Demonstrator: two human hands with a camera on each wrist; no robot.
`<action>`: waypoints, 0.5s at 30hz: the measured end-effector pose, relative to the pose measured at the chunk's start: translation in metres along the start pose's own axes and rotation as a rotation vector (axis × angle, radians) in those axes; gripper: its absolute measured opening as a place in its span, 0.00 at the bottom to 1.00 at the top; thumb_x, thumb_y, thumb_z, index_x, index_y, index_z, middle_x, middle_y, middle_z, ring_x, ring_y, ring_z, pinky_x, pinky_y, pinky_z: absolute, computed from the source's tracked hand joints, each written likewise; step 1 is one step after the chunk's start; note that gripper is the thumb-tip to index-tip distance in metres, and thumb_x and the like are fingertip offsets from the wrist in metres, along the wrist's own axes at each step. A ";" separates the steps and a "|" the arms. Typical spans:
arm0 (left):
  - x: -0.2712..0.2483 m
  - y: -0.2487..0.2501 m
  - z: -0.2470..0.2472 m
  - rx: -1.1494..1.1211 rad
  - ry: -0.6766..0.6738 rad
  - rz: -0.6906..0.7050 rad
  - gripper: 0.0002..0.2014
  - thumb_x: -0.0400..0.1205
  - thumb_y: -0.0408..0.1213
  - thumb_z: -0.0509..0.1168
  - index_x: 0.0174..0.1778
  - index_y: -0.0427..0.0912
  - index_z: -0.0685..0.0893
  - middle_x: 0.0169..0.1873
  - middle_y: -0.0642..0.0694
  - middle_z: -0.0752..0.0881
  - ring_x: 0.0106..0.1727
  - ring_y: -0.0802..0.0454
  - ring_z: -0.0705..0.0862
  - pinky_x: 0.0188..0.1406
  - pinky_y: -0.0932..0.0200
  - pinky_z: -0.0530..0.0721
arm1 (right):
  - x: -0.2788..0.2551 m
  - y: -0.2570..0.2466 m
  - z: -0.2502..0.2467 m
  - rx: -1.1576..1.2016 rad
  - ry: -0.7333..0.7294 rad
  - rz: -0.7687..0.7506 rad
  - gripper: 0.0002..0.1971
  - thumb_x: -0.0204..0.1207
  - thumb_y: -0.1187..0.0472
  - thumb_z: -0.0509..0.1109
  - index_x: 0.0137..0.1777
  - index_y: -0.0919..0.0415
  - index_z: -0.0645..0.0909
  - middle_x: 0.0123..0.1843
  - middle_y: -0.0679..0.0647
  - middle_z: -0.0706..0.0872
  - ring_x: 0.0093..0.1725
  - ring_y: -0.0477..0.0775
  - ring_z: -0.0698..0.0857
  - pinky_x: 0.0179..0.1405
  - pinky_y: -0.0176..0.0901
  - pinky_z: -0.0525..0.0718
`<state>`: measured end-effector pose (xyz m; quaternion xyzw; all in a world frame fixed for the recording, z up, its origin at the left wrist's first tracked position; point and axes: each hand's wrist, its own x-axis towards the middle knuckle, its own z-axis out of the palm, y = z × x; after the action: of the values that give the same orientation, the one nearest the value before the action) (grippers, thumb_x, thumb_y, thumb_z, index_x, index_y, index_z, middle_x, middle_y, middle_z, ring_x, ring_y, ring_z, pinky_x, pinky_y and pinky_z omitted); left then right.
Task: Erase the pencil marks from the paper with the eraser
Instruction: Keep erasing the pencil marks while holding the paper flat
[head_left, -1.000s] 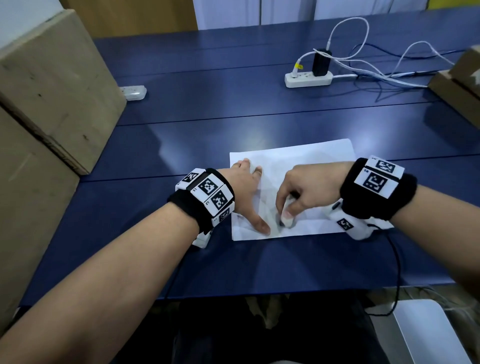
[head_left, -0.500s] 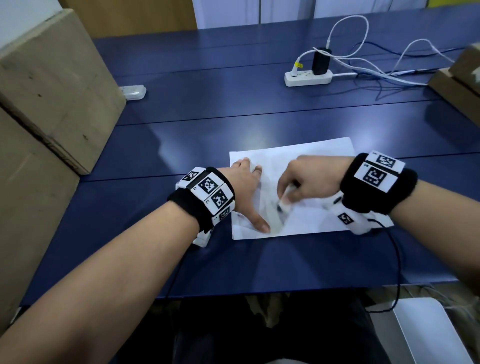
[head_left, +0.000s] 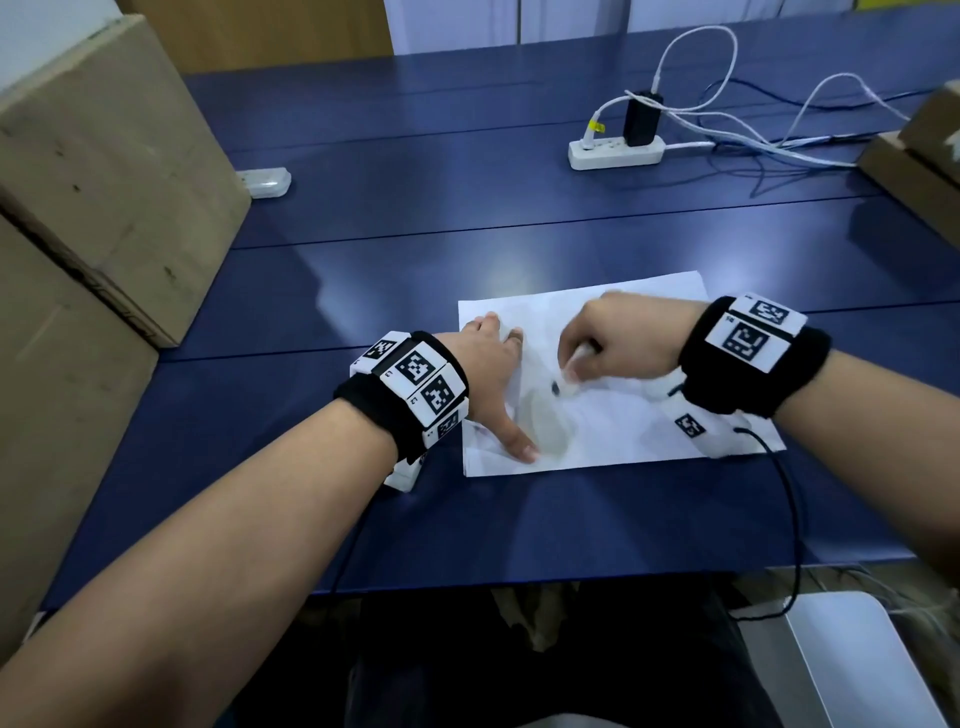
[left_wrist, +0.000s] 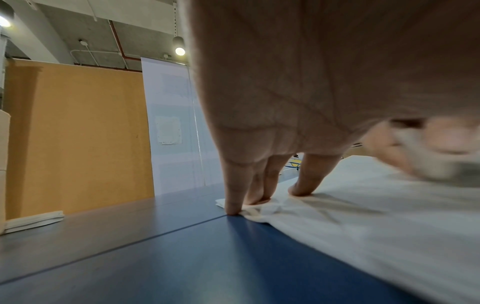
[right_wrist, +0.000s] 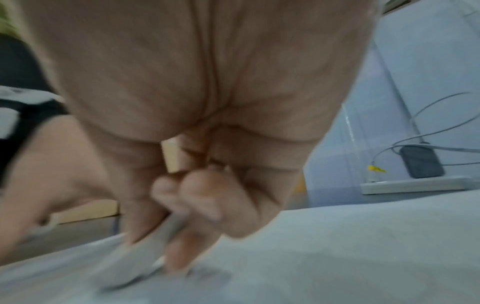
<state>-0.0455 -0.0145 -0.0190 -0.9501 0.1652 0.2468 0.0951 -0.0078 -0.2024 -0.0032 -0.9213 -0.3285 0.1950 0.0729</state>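
Observation:
A white sheet of paper (head_left: 613, 431) lies on the blue table (head_left: 415, 270), with a grey smudge of pencil marks (head_left: 548, 423) near its left part. My left hand (head_left: 493, 379) lies flat on the paper's left edge, fingers (left_wrist: 306, 185) spread and pressing the crumpled border (left_wrist: 262, 209). My right hand (head_left: 613, 343) pinches a white eraser (head_left: 569, 384) and holds its tip on the paper above the smudge. In the right wrist view the eraser (right_wrist: 135, 265) is blurred between thumb and fingers (right_wrist: 182, 246).
Large cardboard boxes (head_left: 104, 156) stand along the left side. A white power strip (head_left: 615, 150) with a black charger and cables sits at the back; another box (head_left: 924, 156) is at the far right. A small white item (head_left: 265, 182) lies at back left.
My right hand has carried the eraser away from me, from beside the left thumb up across the paper. The left hand has kept still on the sheet.

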 end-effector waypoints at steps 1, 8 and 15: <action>0.000 0.000 0.000 -0.004 0.003 0.001 0.77 0.51 0.80 0.71 0.86 0.42 0.42 0.82 0.40 0.53 0.83 0.43 0.56 0.73 0.36 0.73 | 0.004 0.004 -0.002 0.007 0.077 0.050 0.07 0.75 0.49 0.72 0.48 0.49 0.88 0.37 0.43 0.84 0.45 0.52 0.82 0.46 0.43 0.80; 0.001 0.001 0.000 0.003 -0.002 -0.001 0.77 0.52 0.80 0.71 0.86 0.40 0.41 0.83 0.37 0.51 0.84 0.41 0.54 0.76 0.36 0.70 | -0.014 -0.009 0.004 0.052 -0.167 -0.099 0.04 0.74 0.52 0.75 0.45 0.48 0.88 0.27 0.42 0.81 0.29 0.39 0.78 0.32 0.26 0.73; 0.003 -0.001 0.000 -0.014 -0.017 -0.005 0.78 0.50 0.80 0.71 0.86 0.42 0.41 0.83 0.38 0.50 0.84 0.42 0.53 0.75 0.37 0.71 | 0.002 0.008 0.000 0.026 0.060 0.057 0.05 0.75 0.49 0.73 0.47 0.47 0.87 0.42 0.46 0.89 0.44 0.49 0.83 0.50 0.45 0.83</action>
<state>-0.0432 -0.0147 -0.0207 -0.9490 0.1605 0.2557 0.0904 -0.0021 -0.2076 -0.0058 -0.9347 -0.2972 0.1735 0.0891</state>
